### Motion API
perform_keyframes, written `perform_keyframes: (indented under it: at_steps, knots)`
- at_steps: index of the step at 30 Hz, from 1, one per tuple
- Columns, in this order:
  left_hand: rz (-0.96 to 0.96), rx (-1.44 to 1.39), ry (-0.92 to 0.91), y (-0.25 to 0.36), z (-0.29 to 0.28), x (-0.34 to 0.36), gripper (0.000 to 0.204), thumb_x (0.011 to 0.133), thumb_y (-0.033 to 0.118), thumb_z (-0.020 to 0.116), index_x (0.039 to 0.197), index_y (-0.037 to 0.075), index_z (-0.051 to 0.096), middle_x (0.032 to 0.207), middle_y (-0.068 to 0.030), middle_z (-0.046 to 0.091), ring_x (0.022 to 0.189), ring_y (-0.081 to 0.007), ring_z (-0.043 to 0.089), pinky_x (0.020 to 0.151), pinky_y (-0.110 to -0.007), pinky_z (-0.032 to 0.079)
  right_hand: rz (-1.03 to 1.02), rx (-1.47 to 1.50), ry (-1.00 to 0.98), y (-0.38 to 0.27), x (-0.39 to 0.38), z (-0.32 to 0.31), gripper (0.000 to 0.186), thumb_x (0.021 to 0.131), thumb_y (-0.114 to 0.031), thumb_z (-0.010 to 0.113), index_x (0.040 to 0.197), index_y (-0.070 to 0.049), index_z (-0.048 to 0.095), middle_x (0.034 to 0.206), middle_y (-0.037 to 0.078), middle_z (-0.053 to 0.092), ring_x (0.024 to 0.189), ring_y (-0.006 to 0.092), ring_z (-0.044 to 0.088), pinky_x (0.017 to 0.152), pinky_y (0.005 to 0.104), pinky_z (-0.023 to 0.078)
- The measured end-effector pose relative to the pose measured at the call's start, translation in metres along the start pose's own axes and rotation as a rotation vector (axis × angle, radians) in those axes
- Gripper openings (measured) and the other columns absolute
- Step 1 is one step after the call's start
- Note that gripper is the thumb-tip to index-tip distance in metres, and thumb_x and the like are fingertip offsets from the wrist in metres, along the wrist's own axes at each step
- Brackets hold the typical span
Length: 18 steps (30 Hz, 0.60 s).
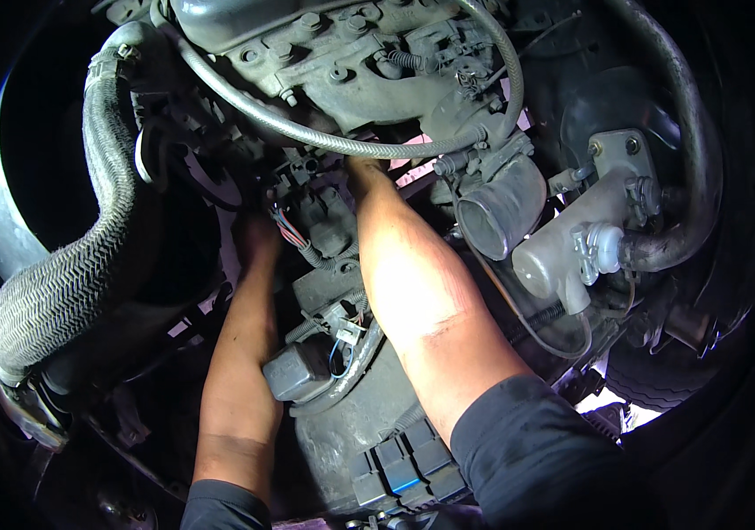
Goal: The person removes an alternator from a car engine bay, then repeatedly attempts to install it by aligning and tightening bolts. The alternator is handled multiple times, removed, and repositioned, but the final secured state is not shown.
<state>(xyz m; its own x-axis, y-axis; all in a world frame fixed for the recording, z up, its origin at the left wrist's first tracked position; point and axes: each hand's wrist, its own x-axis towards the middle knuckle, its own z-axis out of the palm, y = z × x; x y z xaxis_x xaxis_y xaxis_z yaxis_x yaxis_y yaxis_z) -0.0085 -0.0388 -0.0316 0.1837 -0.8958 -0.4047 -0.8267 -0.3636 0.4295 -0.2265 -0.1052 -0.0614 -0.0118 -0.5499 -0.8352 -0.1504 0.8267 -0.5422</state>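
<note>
Both my arms reach deep into an engine bay. My left hand (pixel 256 232) is in shadow beside a bundle of red and pale wires (pixel 290 230), and its fingers cannot be made out. My right hand (pixel 367 168) goes in beneath a braided clear hose (pixel 307 134), below the grey metal engine (pixel 377 93). Engine parts cover its fingers. Between my forearms lie wiring, a connector (pixel 348 331) and a small dark box (pixel 296 371). Whether either hand holds anything is hidden.
A thick, woven-patterned hose (pixel 103 221) curves down the left side. To the right are an open-ended duct (pixel 503 208), a pale plastic reservoir (pixel 572 230) and a black hose (pixel 691 150). A block of relays (pixel 408 468) sits at the lower middle, near my right sleeve.
</note>
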Motion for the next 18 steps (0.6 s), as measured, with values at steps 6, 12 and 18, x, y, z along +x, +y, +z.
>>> perform_keyframes:
  at_steps: [6, 12, 18]
  knots:
    - [0.199, 0.165, -0.011, -0.014, -0.001, 0.01, 0.052, 0.111, 0.05, 0.045, 0.145, 0.015, 0.06, 0.119, -0.0292, 0.071, 0.109, -0.05, 0.069, 0.087, -0.059, 0.055, -0.004, 0.003, -0.002, 0.0, -0.002, 0.001, 0.041, 0.098, -0.023, 0.068, 0.132, -0.007, 0.053, 0.116, 0.011, 0.062, 0.102, 0.0257, 0.061, 0.093, 0.0391, 0.052]
    - [0.112, 0.064, -0.119, -0.014, -0.002, 0.009, 0.049, 0.112, 0.045, 0.042, 0.135, 0.009, 0.065, 0.116, -0.0309, 0.071, 0.108, -0.0504, 0.069, 0.085, -0.058, 0.053, -0.008, 0.006, -0.003, 0.0, 0.0, 0.0, 0.043, 0.097, -0.023, 0.069, 0.134, -0.006, 0.052, 0.117, 0.012, 0.061, 0.104, 0.0262, 0.06, 0.094, 0.0392, 0.051]
    - [0.174, -0.071, -0.086, -0.029, 0.013, 0.01, 0.046, 0.107, 0.037, 0.051, 0.13, 0.0, 0.065, 0.12, -0.0329, 0.069, 0.114, -0.0501, 0.067, 0.092, -0.056, 0.053, -0.005, 0.003, -0.003, 0.003, 0.0, 0.002, 0.046, 0.097, -0.023, 0.07, 0.135, -0.006, 0.052, 0.119, 0.013, 0.06, 0.106, 0.0267, 0.06, 0.095, 0.0393, 0.051]
